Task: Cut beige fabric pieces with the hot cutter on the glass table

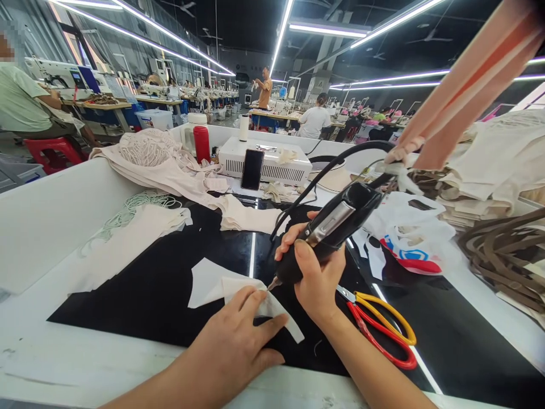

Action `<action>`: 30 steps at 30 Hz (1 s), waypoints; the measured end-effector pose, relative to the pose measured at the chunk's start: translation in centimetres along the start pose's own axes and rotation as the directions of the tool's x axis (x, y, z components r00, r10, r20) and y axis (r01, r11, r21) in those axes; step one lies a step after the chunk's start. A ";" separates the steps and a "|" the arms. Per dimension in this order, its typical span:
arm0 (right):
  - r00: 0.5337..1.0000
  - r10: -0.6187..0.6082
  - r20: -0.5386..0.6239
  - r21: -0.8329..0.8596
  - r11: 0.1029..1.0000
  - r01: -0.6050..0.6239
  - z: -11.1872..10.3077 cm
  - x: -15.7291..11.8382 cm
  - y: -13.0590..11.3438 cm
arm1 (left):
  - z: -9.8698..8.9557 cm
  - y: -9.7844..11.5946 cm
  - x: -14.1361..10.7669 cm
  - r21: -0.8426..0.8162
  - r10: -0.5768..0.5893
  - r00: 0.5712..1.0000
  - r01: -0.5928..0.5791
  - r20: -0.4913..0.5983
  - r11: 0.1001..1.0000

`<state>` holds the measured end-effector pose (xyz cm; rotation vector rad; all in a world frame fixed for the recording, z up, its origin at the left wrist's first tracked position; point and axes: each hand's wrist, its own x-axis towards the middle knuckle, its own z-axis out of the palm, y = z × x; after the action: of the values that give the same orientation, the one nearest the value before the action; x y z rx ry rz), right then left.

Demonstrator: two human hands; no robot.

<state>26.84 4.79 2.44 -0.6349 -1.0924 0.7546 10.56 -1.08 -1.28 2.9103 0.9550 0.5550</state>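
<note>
head-worn | looks forward, down | hands near, room beyond

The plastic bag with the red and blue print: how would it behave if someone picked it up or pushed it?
The plastic bag would probably sag and fold in the grip, since its thin film is already crumpled. It looks light for its size, though I can't tell what's inside. Pushed, it might slide fairly easily over the glossy black sheet.
</note>
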 end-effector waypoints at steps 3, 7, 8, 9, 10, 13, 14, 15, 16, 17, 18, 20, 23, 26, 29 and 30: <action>1.000 -0.017 0.023 0.025 1.000 0.016 -0.1 0.2 -0.2 | -1.1 -1.5 -0.4 -0.039 -0.030 0.999 0.031 0.033 0.999; 0.999 -0.025 0.029 0.046 0.999 0.023 -0.5 0.5 -1.0 | -1.9 -4.3 -1.2 -0.090 -0.030 0.996 0.038 0.088 0.995; 1.000 -0.019 0.025 0.043 0.999 0.018 -0.6 0.5 -1.4 | -2.1 -4.8 -1.5 -0.092 -0.021 0.994 0.030 0.103 0.995; 1.000 -0.011 0.019 0.038 0.999 0.010 -0.7 0.5 -1.7 | -2.2 -5.1 -1.6 -0.083 -0.015 0.993 0.025 0.120 0.996; 1.000 0.000 0.012 0.035 0.999 -0.001 -0.8 0.4 -2.1 | -2.4 -5.1 -1.7 -0.060 -0.022 0.990 0.030 0.139 0.998; 0.999 0.034 0.000 0.046 0.998 -0.034 -1.1 -0.2 -3.2 | -2.6 -4.1 -1.8 0.053 -0.107 0.975 0.099 0.194 0.994; 0.999 0.043 -0.002 0.056 0.997 -0.043 -1.2 -0.4 -3.6 | -2.5 -3.5 -1.7 0.080 -0.138 0.969 0.124 0.205 0.989; 0.999 0.054 -0.002 0.067 0.996 -0.053 -1.3 -0.8 -3.9 | -2.4 -2.9 -1.6 0.097 -0.161 0.965 0.144 0.207 0.985; 0.998 0.062 0.000 0.076 0.995 -0.062 -1.4 -1.1 -4.2 | -2.1 -2.2 -1.4 0.108 -0.173 0.965 0.154 0.199 0.982; 0.998 0.066 0.004 0.083 0.994 -0.066 -1.5 -1.5 -4.5 | -1.8 -1.6 -1.3 0.115 -0.174 0.967 0.155 0.186 0.981; 0.998 0.066 0.009 0.086 0.994 -0.067 -1.6 -1.8 -4.7 | -1.4 -1.0 -1.2 0.119 -0.174 0.970 0.154 0.173 0.981; 0.998 0.058 0.023 0.090 0.994 -0.060 -1.9 -2.5 -5.0 | -0.7 0.0 -0.9 0.154 -0.166 0.974 0.141 0.157 0.978; 0.999 0.039 0.030 0.101 0.994 -0.042 -2.0 -3.2 -5.2 | -0.3 0.9 -0.5 0.261 -0.141 0.969 0.084 0.204 0.962; 0.999 0.031 0.017 0.102 0.994 -0.032 -2.0 -3.4 -5.0 | -0.5 1.3 -0.3 0.324 -0.187 0.949 0.099 0.253 0.941; 1.000 0.027 0.015 0.096 0.995 -0.028 -2.0 -3.5 -4.7 | -1.0 1.2 -0.5 0.350 -0.238 0.941 0.144 0.243 0.926; 1.000 0.026 0.013 0.097 0.995 -0.027 -2.0 -3.5 -4.6 | -1.1 1.1 -0.6 0.373 -0.225 0.947 0.129 0.228 0.919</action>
<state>28.84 -0.90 3.49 -0.5642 -1.0533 0.8304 10.36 -2.40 -0.26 3.0339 1.3843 -0.0297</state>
